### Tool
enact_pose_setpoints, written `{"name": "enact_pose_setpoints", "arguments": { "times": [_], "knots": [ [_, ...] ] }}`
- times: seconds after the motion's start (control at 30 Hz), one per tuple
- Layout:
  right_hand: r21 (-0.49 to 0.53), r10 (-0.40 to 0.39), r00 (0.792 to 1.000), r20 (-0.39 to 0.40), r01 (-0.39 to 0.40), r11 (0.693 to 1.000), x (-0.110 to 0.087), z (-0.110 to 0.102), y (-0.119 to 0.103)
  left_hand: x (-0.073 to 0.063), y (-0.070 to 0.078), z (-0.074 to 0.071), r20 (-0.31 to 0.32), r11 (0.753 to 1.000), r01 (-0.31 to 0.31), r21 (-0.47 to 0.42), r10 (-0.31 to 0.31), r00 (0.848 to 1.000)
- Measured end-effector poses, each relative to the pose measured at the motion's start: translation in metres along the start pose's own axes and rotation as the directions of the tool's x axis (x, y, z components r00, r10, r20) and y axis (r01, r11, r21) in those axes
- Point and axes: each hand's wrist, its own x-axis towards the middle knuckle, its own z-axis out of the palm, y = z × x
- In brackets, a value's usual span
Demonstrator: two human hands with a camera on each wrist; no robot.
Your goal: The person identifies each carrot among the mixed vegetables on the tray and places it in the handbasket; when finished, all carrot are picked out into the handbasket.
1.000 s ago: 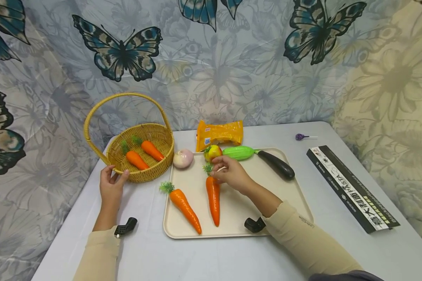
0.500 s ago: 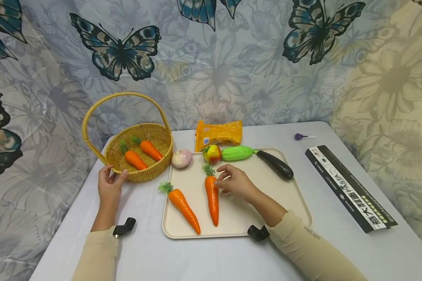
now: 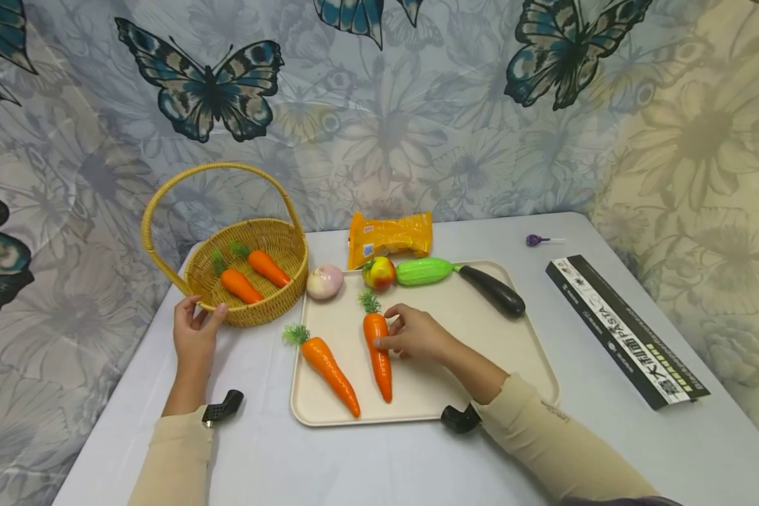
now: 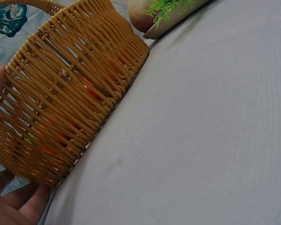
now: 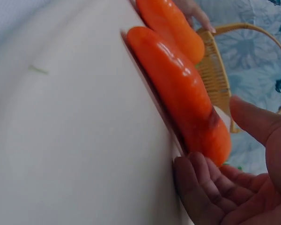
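My left hand [image 3: 195,330] holds the side of a yellow wicker basket [image 3: 278,306], thumb at the rim and fingers low near its base in the left wrist view. Two orange carrots [image 3: 240,286] with green tops lie inside. Over a beige tray [image 3: 468,372], my right hand [image 3: 417,334] reaches around a carrot [image 3: 378,365]. In the right wrist view its fingertips touch that carrot's [image 5: 178,79] side, while the thumb stands apart above it. Another carrot [image 3: 332,376] lies to the left on the tray, its leafy top over the edge.
Along the tray's back are a pinkish-white onion [image 3: 325,282], a red-yellow fruit [image 3: 379,273], a green ridged vegetable [image 3: 424,271] and a dark eggplant [image 3: 493,291]. Behind lies an orange packet [image 3: 390,237]. A black pasta box [image 3: 626,330] and a purple lollipop [image 3: 534,240] lie right.
My right hand has moved down from the carrot's leafy top to its body, which has tilted slightly. The left hand stays at the basket.
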Motion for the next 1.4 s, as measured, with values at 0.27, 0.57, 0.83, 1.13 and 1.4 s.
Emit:
{"name": "enact_pose_setpoints", "arguments": {
  "times": [0.27, 0.57, 0.83, 1.13, 1.4],
  "knots": [
    [-0.121, -0.015, 0.999, 0.048, 0.021, 0.992, 0.002, 0.009, -0.004, 0.001, -0.001, -0.001, 0.001, 0.998, 0.028, 0.050, -0.028, 1.000],
    [-0.134, -0.001, 0.996, 0.085, 0.012, 0.991, 0.002, 0.014, -0.009, 0.000, -0.004, -0.001, 0.003, 0.999, 0.006, 0.039, -0.006, 1.000],
    [-0.005, -0.002, 0.993, 0.122, 0.003, 1.000, 0.001, 0.008, -0.009, 0.000, -0.003, -0.001, 0.001, 0.998, -0.001, 0.062, 0.001, 1.000],
    [0.128, -0.029, 0.992, 0.122, 0.013, 0.992, 0.006, -0.001, -0.009, -0.002, -0.004, -0.002, 0.004, 0.997, 0.011, 0.073, -0.012, 1.000],
    [0.158, -0.056, 0.992, 0.116, 0.037, 0.987, 0.017, -0.008, -0.015, 0.000, -0.003, 0.000, 0.002, 0.998, 0.008, 0.069, -0.008, 1.000]
  ]
}}
